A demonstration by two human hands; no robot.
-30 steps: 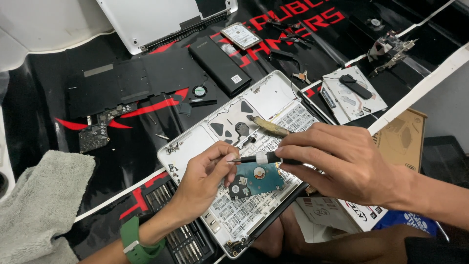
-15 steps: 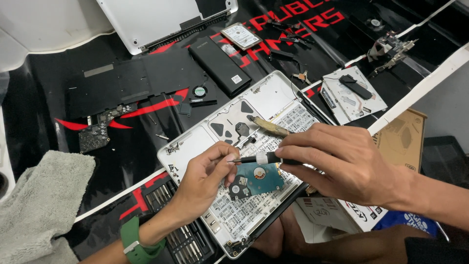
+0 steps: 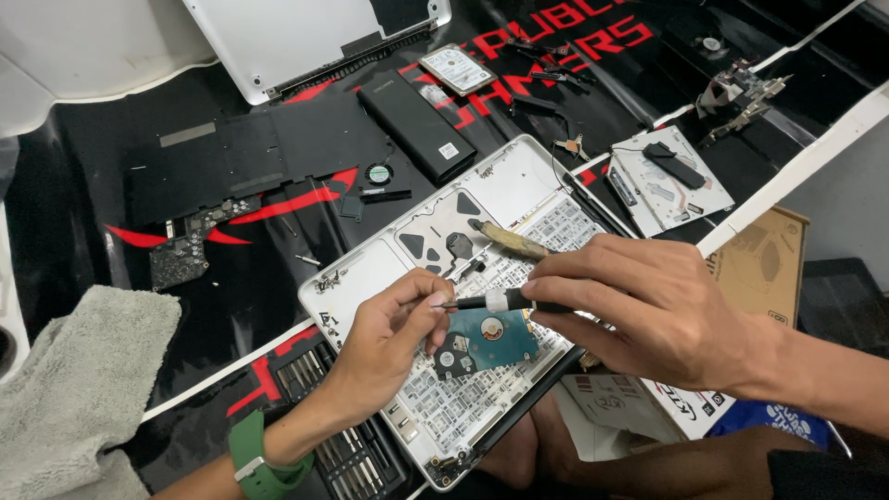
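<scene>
Here, at the far left, a grey towel [image 3: 79, 389] lies on the near corner of the black worktop [image 3: 83, 199], well apart from the work. Just right of it a small circuit board [image 3: 190, 250] sits loose, with a flat black panel [image 3: 250, 153] beyond it and a white laptop lid [image 3: 306, 37] at the far edge. Near the front, an open screwdriver bit set [image 3: 343, 444] lies under the left wrist, which wears a green watch band [image 3: 255, 463].

The left hand [image 3: 384, 347] is closed narrowly, thumb and fingers pinching at the metal tip of a precision screwdriver [image 3: 495, 301]. The right hand [image 3: 648, 310] grips the black handle of the same tool from the other end. Both hover just over a teal hard drive [image 3: 491, 343], which rests on the stripped laptop chassis [image 3: 519, 181], tilted diagonally across the middle of the worktop.

Teardown looks well advanced: the chassis is nearly bare, and a black battery pack [image 3: 417, 125], a small fan [image 3: 378, 174], a second drive [image 3: 456, 67] and an optical drive [image 3: 671, 181] already lie apart around it. A wooden-handled brush [image 3: 509, 243] rests on the chassis. The teal drive seems among the last pieces left.

Room is tight: parts crowd the far side, a cardboard box [image 3: 764, 268] flanks the right, and the chassis overhangs the near edge above the person's lap.
</scene>
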